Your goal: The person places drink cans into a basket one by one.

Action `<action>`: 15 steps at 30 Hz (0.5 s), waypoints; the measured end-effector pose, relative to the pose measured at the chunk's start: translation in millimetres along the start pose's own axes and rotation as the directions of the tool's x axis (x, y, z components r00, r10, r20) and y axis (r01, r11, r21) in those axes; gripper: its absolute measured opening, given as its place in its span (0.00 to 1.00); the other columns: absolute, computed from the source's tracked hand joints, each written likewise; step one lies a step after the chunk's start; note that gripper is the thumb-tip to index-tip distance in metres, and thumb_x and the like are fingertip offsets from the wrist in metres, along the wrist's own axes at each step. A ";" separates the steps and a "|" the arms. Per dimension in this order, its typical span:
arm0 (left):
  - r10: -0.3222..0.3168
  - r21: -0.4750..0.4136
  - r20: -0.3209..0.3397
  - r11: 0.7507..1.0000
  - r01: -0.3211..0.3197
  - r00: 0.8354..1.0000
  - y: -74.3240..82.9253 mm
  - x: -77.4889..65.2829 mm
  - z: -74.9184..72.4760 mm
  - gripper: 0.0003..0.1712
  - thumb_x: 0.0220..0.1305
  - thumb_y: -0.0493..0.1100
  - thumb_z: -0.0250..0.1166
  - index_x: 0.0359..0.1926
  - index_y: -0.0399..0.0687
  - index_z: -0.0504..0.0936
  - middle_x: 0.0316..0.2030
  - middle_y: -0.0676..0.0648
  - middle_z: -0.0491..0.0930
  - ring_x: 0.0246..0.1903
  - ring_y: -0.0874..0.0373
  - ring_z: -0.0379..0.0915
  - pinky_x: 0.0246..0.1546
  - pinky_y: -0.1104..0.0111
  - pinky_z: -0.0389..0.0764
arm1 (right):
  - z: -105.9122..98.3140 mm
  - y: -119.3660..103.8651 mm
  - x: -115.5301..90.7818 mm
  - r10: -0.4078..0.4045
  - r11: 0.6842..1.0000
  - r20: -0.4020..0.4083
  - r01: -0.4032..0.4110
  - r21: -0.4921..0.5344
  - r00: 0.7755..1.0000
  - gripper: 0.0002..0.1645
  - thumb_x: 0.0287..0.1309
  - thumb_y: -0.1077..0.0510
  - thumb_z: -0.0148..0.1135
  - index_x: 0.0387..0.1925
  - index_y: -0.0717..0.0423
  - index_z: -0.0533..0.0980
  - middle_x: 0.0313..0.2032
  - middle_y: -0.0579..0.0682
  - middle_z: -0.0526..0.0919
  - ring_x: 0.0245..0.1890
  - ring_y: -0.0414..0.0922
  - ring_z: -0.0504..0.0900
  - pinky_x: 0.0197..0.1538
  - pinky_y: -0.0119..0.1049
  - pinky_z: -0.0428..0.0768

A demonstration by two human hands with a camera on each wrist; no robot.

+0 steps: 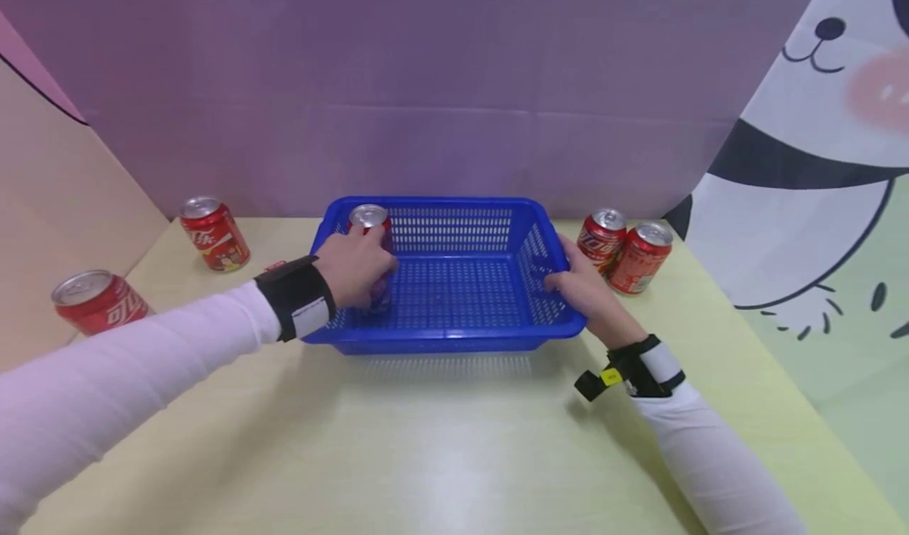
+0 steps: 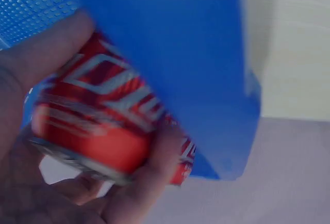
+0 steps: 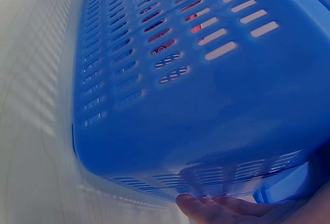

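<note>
A blue plastic basket [image 1: 454,335] with slotted walls stands mid-table. At its left end, my left hand [image 1: 355,267] reaches inside and grips a red soda can [image 2: 98,115]; the left wrist view shows thumb and fingers around its side. Beyond one finger in that view shows a further red patch with white lettering, apparently a second can [image 2: 186,162]. In the head view a silver can top [image 1: 368,216] shows just past the fingers. My right hand [image 1: 585,290] holds the basket's right rim, thumb over it; in the right wrist view its fingers [image 3: 206,208] touch the slotted wall.
Two red soda cans stand at the left, a far one [image 1: 216,235] and a near one [image 1: 99,302] partly behind my left sleeve. Two more cans, one [image 1: 601,239] beside another [image 1: 641,259], stand right of the basket. A purple wall backs the pale table [image 1: 440,448].
</note>
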State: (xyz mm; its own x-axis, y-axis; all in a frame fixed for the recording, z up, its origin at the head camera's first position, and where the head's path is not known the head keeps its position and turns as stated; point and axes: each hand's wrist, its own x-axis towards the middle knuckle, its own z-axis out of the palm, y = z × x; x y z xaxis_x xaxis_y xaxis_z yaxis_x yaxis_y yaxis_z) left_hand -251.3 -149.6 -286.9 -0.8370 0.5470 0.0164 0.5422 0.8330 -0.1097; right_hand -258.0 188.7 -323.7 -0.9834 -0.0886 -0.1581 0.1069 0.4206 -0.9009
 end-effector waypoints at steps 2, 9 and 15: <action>-0.011 0.025 -0.009 1.000 0.011 1.000 0.2 -0.7 -1.5 0.18 0.46 0.41 0.79 0.41 0.52 0.88 0.52 0.30 0.72 0.49 0.34 0.69 0.32 0.46 0.82 | 0.7 -0.7 0.1 -0.001 1.000 0.000 0.001 0.000 1.000 0.53 0.57 0.70 0.52 0.79 0.49 0.40 0.72 0.62 0.55 0.69 0.61 0.56 0.66 0.64 0.58; 0.026 0.043 -0.050 0.999 -0.024 0.998 4.7 -5.3 -3.9 0.15 0.51 0.35 0.75 0.42 0.50 0.89 0.52 0.31 0.73 0.51 0.34 0.67 0.32 0.45 0.82 | 0.2 -0.2 0.9 -0.007 1.000 0.001 0.007 0.003 1.000 0.53 0.56 0.70 0.52 0.78 0.50 0.41 0.72 0.62 0.55 0.69 0.61 0.57 0.66 0.64 0.58; 0.075 0.067 -0.070 0.995 -0.071 0.995 5.1 -11.5 -4.2 0.18 0.55 0.34 0.73 0.48 0.50 0.88 0.51 0.33 0.75 0.52 0.36 0.68 0.33 0.47 0.83 | -1.1 0.8 -0.4 -0.010 1.000 0.006 0.009 0.013 1.000 0.53 0.57 0.70 0.52 0.79 0.50 0.40 0.72 0.62 0.55 0.69 0.61 0.57 0.65 0.64 0.58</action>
State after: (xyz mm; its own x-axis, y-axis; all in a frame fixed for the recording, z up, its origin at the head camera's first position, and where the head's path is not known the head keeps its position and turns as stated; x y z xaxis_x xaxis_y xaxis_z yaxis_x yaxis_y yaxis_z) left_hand -238.5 -151.2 -283.5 -0.7866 0.6126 0.0777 0.5939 0.7849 -0.1766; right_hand -257.7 190.0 -323.9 -0.9836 -0.0977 -0.1517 0.0995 0.4080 -0.9075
